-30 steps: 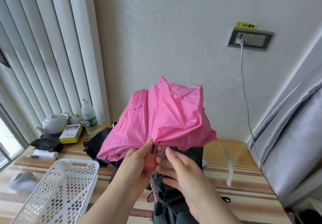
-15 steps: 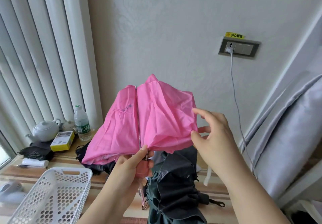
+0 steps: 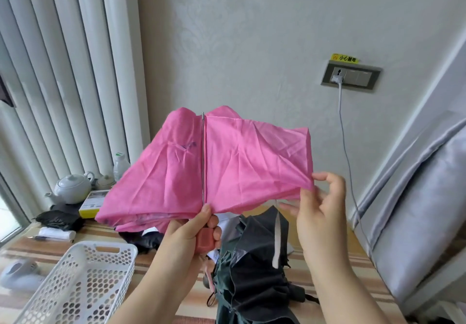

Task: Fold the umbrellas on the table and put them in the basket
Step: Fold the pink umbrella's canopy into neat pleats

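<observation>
Meanwhile dark umbrella [image 3: 254, 268] on table [image 3: 335, 255], white basket [image 3: 83, 280] left, teapot [image 3: 71, 188] behind.

Left hand [image 3: 194, 233] in closed grip, right hand [image 3: 320, 212] pinching.

We are looking through a single wide-angle camera worn on the head, facing forward and slightly down over a striped table [image 3: 327, 255] toward the wall ahead. We are seeing both forearms coming in from the bottom edge, so the left hand [image 3: 191, 233] and the right hand [image 3: 320, 212] are sitting close to the lens, with the pink umbrella [image 3: 239, 167] raised at mid-frame. The white basket [image 3: 78, 280] is lying near, at lower left. The wall socket [image 3: 350, 76] is standing farther off. Straight edges are bowing toward the frame's sides.
</observation>
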A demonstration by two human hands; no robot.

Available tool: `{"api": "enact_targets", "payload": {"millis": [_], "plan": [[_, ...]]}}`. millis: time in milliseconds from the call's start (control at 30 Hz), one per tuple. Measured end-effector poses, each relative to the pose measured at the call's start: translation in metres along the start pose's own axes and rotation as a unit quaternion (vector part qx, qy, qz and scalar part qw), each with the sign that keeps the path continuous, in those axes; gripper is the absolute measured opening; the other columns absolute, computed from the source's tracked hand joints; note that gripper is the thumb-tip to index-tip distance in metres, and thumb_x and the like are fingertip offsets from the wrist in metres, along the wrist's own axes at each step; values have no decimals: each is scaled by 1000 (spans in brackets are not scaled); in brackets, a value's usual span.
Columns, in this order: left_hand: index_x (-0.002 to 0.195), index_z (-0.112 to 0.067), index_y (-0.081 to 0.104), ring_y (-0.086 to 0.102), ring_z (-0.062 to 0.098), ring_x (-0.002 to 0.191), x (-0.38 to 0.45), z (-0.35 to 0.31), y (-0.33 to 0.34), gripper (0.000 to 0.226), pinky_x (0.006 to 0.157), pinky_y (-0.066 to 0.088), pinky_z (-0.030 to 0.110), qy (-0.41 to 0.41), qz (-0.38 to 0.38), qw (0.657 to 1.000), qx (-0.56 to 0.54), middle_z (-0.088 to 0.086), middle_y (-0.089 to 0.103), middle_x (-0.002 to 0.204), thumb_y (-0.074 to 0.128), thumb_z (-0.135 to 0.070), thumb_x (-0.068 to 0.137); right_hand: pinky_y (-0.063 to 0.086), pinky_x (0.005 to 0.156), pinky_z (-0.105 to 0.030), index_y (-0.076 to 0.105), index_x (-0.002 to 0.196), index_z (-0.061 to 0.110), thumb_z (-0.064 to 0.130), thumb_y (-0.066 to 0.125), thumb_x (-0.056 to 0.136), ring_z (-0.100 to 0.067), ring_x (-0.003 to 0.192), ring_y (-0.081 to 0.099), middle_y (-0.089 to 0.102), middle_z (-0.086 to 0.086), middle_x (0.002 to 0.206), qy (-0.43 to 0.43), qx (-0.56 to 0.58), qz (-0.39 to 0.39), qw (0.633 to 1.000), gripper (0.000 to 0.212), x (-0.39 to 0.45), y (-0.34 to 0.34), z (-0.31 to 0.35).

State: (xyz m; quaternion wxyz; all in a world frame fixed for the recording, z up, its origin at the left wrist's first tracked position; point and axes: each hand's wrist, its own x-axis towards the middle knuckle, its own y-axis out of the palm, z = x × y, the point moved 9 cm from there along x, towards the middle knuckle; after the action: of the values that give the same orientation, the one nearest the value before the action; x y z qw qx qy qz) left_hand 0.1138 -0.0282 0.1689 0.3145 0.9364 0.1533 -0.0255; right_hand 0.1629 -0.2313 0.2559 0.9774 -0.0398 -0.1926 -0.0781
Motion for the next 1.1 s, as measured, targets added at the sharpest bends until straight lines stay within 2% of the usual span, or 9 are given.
{"api": "enact_targets", "payload": {"millis": [133, 233, 367, 533, 667, 800, 933, 1000, 1100], "plan": [[53, -19, 65, 44, 18, 50, -2, 0, -4, 23, 58, 27, 29, 25, 2, 998, 49, 7, 50, 56, 63, -23, 76, 51, 96, -40, 35, 134, 26, 2, 61, 83, -21, 102, 66, 69, -2, 102, 160, 382, 130, 901, 62, -12, 38, -17], [55, -14, 61, 44, 18, 49, -3, 4, -8, 25, 58, 27, 29, 34, -7, 998, 55, 10, 43, 60, 64, -16, 80, 54, 91, -40, 51, 130, 16, 40, 86, 62, -21, 105, 67, 69, -4, 113, 164, 287, 121, 936, 80, -12, 38, -18], [67, -6, 53, 40, 19, 50, -2, 6, -19, 20, 46, 35, 24, 38, -24, 998, 37, 9, 41, 62, 68, -7, 80, 58, 82, -37, 70, 93, 14, 22, 56, 94, -18, 89, 71, 75, -5, 92, 150, 159, 90, 972, 16, 2, 19, -13], [59, -4, 55, 40, 20, 48, -4, 3, -21, 21, 39, 43, 27, 48, 0, 999, 20, 10, 41, 58, 65, -5, 77, 58, 80, -31, 58, 126, 16, 6, 47, 88, -20, 104, 67, 69, -10, 116, 148, 274, 280, 908, 41, -1, 28, 12], [50, -6, 51, 41, 22, 49, -5, -2, -25, 31, 44, 43, 23, 78, 21, 994, 79, 9, 35, 51, 73, -6, 72, 56, 67, -30, 40, 141, 34, 34, 88, 60, -19, 83, 71, 73, -8, 96, 141, 187, 320, 918, 93, 21, 17, 21], [62, 2, 51, 46, 22, 47, -4, -1, -29, 28, 44, 45, 24, 85, 24, 992, 90, 12, 40, 56, 75, -7, 72, 56, 83, -46, 57, 117, 36, 52, 70, 58, -14, 79, 69, 74, 1, 88, 65, -75, 274, 957, 63, 57, 12, 51], [48, -10, 55, 44, 23, 49, -2, -1, -34, 30, 51, 45, 30, 87, 28, 989, 113, 13, 41, 52, 74, -28, 63, 57, 76, -24, 67, 76, 14, 46, 72, 53, -6, 92, 68, 69, 2, 104, 54, -211, 394, 893, 39, 59, 34, 56], [45, -11, 53, 44, 22, 48, -4, -4, -37, 34, 54, 41, 34, 99, 21, 987, 127, 12, 39, 48, 75, -30, 62, 52, 86, -19, 65, 65, 15, 40, 78, 59, -5, 95, 67, 71, -1, 102, 20, -197, 419, 886, 29, 61, 38, 60], [48, 0, 47, 40, 22, 44, -5, -7, -43, 41, 49, 44, 31, 112, 1, 989, 101, 14, 34, 49, 70, -10, 82, 44, 72, -13, 57, 55, 21, 38, 85, 67, -10, 76, 57, 61, 2, 77, 19, -19, 469, 883, 34, 61, 37, 72]]}}
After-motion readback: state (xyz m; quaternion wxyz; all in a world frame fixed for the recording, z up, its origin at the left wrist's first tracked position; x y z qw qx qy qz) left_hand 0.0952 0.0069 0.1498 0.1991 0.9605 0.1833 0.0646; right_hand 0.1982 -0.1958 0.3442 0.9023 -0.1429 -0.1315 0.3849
